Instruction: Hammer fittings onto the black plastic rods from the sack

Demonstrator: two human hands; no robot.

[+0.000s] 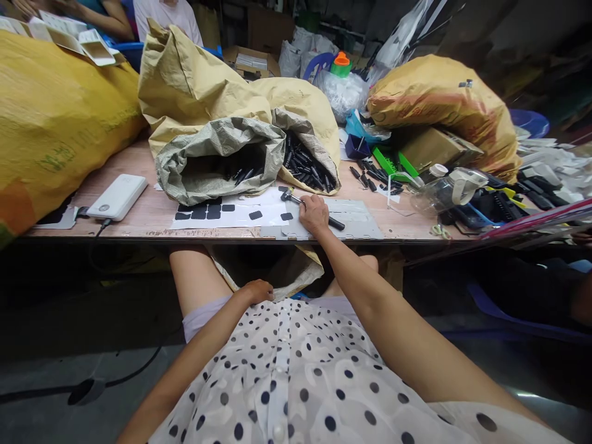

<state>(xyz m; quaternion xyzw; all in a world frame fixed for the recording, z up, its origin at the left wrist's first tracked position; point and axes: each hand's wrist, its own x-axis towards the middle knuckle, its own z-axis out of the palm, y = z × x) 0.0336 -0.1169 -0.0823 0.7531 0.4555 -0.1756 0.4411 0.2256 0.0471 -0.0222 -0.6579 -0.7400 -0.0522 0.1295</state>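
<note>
My right hand (314,214) is closed around the middle of a small hammer (337,224) lying low over the table's front edge, its metal head pointing left. Beneath it is a grey metal plate (365,227). Left of that lies a white sheet (240,219) with several dark rounded-square stickers (213,211). Down at my lap, my left hand (259,291) has its fingers curled on the rim of an open sack (303,276) between my knees. The sack's inside is too dark to make out.
Two open sacks (217,132) with black parts (308,163) stand behind the sheet. A white power bank (118,197) with a cable lies left. Full yellow sacks (60,117) flank the table. Loose black parts, a green tray (393,163) and a plastic jar (435,191) are right. Other people sit beyond.
</note>
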